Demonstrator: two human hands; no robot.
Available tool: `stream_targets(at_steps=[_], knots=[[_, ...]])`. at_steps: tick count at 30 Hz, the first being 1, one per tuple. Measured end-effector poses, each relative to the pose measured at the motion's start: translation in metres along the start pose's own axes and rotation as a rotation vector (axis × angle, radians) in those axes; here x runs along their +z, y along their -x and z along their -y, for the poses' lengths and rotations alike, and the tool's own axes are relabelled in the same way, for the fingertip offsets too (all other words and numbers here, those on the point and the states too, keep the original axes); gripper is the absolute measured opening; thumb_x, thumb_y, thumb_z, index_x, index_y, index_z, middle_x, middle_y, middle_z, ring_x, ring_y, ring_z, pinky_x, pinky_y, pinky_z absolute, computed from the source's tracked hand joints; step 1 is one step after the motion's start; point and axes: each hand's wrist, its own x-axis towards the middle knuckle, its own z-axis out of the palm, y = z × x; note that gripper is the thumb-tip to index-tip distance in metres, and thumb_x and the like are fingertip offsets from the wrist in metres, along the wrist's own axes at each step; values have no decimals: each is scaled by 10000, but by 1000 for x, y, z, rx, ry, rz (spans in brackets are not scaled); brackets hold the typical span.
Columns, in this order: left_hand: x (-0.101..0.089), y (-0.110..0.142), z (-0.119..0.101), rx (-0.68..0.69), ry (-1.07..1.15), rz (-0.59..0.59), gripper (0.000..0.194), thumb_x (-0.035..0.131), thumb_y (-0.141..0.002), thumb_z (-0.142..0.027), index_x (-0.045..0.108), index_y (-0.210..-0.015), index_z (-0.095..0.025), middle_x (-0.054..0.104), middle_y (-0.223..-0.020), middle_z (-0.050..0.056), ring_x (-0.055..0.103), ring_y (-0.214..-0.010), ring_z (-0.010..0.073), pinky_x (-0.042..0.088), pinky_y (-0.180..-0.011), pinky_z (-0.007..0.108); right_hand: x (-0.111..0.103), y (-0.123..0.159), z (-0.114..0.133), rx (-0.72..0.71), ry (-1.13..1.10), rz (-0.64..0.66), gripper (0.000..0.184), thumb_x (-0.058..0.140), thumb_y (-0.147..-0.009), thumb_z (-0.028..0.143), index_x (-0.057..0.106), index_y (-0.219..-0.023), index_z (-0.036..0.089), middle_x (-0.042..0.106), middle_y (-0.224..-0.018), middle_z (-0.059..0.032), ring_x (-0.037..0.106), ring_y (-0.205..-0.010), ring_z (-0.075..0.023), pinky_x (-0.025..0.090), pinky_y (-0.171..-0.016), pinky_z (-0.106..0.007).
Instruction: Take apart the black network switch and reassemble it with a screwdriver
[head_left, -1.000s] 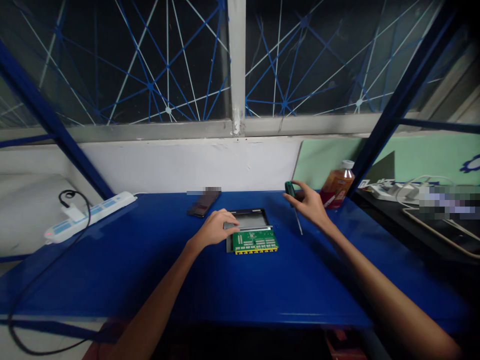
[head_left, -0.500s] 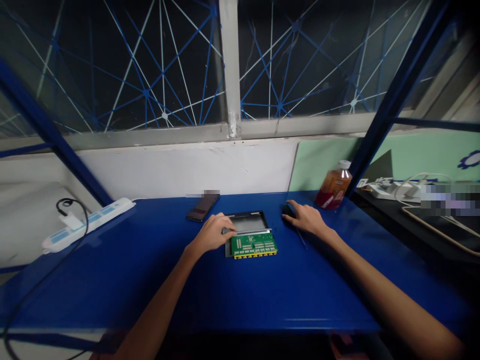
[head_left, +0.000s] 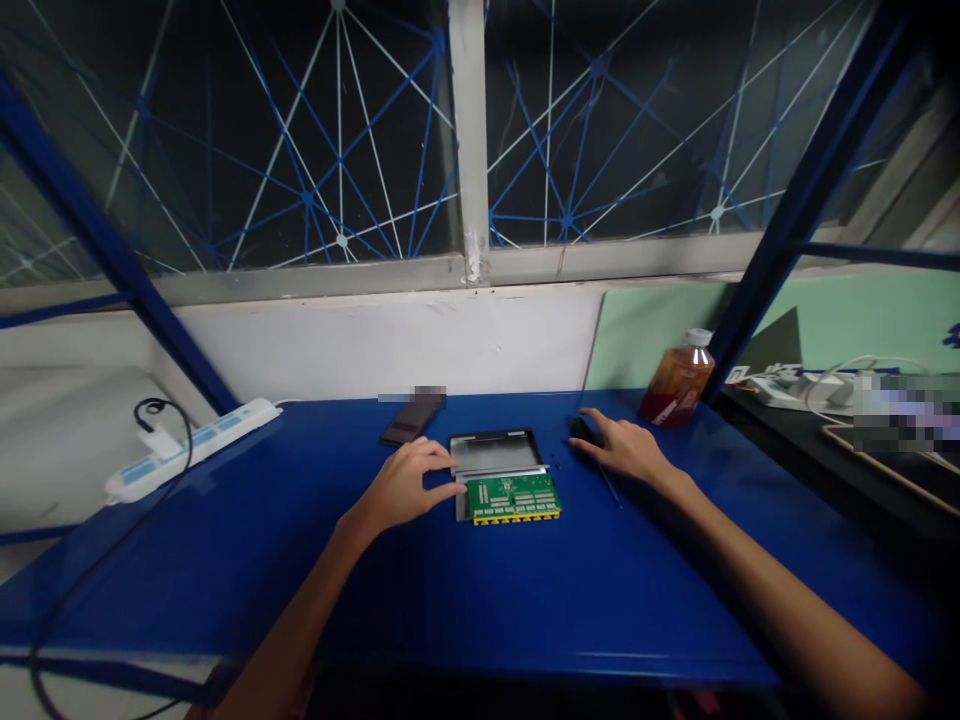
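A green circuit board (head_left: 514, 497) with a yellow front edge lies in a grey metal tray (head_left: 495, 451) on the blue table (head_left: 480, 590). My left hand (head_left: 405, 482) is just left of the tray, fingers spread, thumb tip near the board's left edge. My right hand (head_left: 628, 450) lies flat on the table to the right of the tray, fingers stretched over the dark handle of a screwdriver (head_left: 592, 450), whose thin shaft runs back under the hand.
A dark phone (head_left: 410, 420) lies behind the tray. An orange bottle (head_left: 679, 382) stands at the back right by a blue post. A white power strip (head_left: 196, 446) with a black cable sits at the far left. Another desk with cables is at the right.
My right hand lowered the upright screwdriver onto the table and now rests flat over it. My left hand slid off the tray's left edge and opened.
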Motion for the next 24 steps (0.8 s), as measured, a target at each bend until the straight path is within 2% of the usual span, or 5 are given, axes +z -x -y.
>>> stream_targets(at_steps=[5,10,16,19,24], knots=[[9,18,-3,-33,0,8,531,677,-733,-555,639,-1176,-264,605,-1182,84,558,-1064,298,421,-942,465,-6,3,0,7,7,-31,635,406,-846,641,480,-1311,215,704,-810,-118,656,-774,-303,387,-582,-327],[15,22,-5,-25,-23,26,684,717,-659,-599,585,-1247,-275,552,-1285,99,509,-1160,353,327,-1034,547,-13,12,-4,53,74,-50,671,389,-843,662,468,-1325,201,704,-784,-119,668,-739,-309,371,-543,-319],[23,23,-2,-63,-46,72,669,699,-681,-605,573,-1260,-295,538,-1303,98,464,-1209,389,342,-1005,586,-22,23,-10,148,83,-108,661,419,-833,663,479,-1311,211,703,-713,-70,672,-655,-279,306,-492,-291],[26,25,0,-48,-87,57,635,680,-709,-600,566,-1258,-304,545,-1304,81,473,-1211,373,306,-1033,598,-25,26,-4,117,70,-152,650,429,-830,664,509,-1281,204,707,-714,-62,668,-639,-269,287,-477,-283],[28,26,1,-23,-137,37,584,678,-735,-563,568,-1249,-308,556,-1295,72,495,-1192,360,318,-1023,599,-30,31,15,17,13,-339,577,462,-837,639,592,-1176,191,703,-743,-54,652,-641,-235,333,-497,-279]])
